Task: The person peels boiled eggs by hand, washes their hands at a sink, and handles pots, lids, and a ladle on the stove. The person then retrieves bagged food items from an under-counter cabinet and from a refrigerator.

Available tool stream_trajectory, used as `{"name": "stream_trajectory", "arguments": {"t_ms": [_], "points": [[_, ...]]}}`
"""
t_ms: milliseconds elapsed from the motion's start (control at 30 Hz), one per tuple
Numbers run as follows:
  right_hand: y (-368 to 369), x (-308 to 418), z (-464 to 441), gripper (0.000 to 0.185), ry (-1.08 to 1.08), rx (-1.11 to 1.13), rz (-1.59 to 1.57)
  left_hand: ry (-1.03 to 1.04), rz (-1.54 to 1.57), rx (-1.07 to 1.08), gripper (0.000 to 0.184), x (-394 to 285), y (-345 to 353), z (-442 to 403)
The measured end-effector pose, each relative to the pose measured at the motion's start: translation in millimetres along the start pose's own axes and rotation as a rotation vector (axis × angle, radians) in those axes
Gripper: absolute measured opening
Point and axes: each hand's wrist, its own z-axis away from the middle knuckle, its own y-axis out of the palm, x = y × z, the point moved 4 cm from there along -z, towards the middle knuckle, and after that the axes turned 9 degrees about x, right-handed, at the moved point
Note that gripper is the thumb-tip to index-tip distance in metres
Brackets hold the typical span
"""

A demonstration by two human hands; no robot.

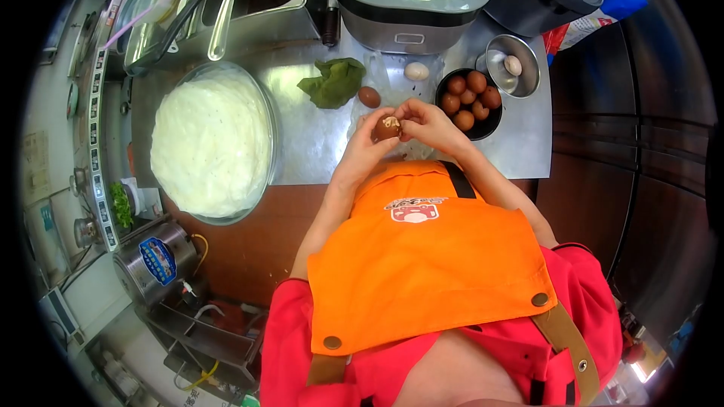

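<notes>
Head view, fingers: wrapped about a brown egg (385, 133) on the left hand (363, 147); bunched at its side on the right hand (427, 125), touching or nearly so, too small to tell whether clamped on shell.

Broken patch (391, 121): pale and ragged against the brown; likely to tear or gouge from too hard a pinch, or from pulling at a stuck flake.

Held egg: above the steel counter (305, 158), close to the front edge and the orange apron (422, 264); liable to slip from a loosened left grip, then to split on metal or roll off.

Loose brown egg (369, 97): resting just beyond the left fingertips; easily sent rolling by a careless knuckle.

White egg (416, 71): lying farther out, apparently on clear plastic; apt to shift from a snag on the film.

Black bowl (490, 125): near the right forearm, heaped with brown eggs (467, 96); open to an elbow bump, probably spilling the topmost.

Steel bowl (529, 78): just past the black one, with a second white egg (513, 65) inside; prone to sliding edgeward from a shove.

Glass bowl (269, 173): well left, full of a white mass (211, 147), seemingly overhanging the front edge; possibly tippable by a left-elbow knock.
</notes>
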Motion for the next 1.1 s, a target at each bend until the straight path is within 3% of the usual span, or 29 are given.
{"name": "stream_trajectory", "arguments": {"t_ms": [167, 367, 567, 667, 867, 1100], "points": [[0, 8, 1, 0.023, 0.038, -0.047, -0.255, -0.020, 0.226, 0.040, 0.054, 1, -4, -2], [5, 22, 5, 0.024, -0.024, 0.037, 0.092, 0.016, 0.157, 0.061, 0.058, 2, -3, -2], [6, 30, 4, 0.021, -0.125, -0.048, 0.493, -0.070, 0.097, 0.067, 0.056, 8, -3, 0], [5, 31, 4, 0.022, -0.089, -0.055, 0.514, -0.057, 0.140, 0.102, 0.058, 3, 0, -1], [3, 18, 1, 0.015, -0.010, 0.012, -0.036, -0.008, 0.288, 0.053, 0.056, 1, 1, -1], [9, 25, 4, 0.021, -0.129, -0.015, 0.387, -0.067, 0.049, 0.012, 0.050, 0, 4, -4]]}}
